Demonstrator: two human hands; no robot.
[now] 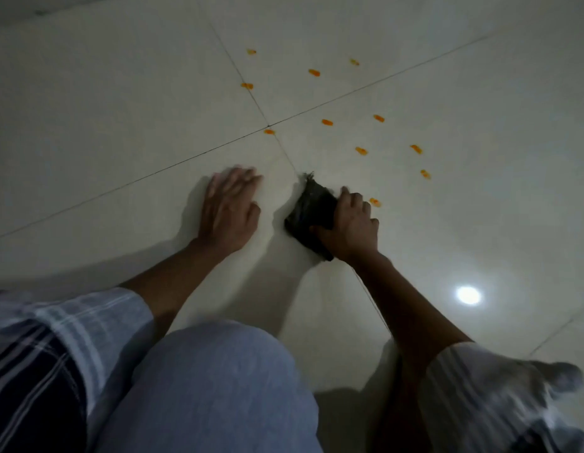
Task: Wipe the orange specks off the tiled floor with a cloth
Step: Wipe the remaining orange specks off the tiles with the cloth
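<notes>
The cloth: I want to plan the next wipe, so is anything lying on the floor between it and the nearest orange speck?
Nothing visible does. The right hand presses the dark cloth to the floor, and the nearest speck lies just past the fingers, with only bare tile around it. The left hand rests flat on the other side.

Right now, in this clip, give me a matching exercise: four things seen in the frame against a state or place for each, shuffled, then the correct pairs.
Things:
1. left hand
2. right hand
3. dark cloth
4. orange speck nearest the right hand

States or places:
A. on the tile just beyond the knuckles, unwiped
B. flat on the floor, palm down, holding nothing
C. bunched on the tile by the grout cross
D. closed in a grip on the cloth

Pairs: 1-B, 2-D, 3-C, 4-A
</notes>
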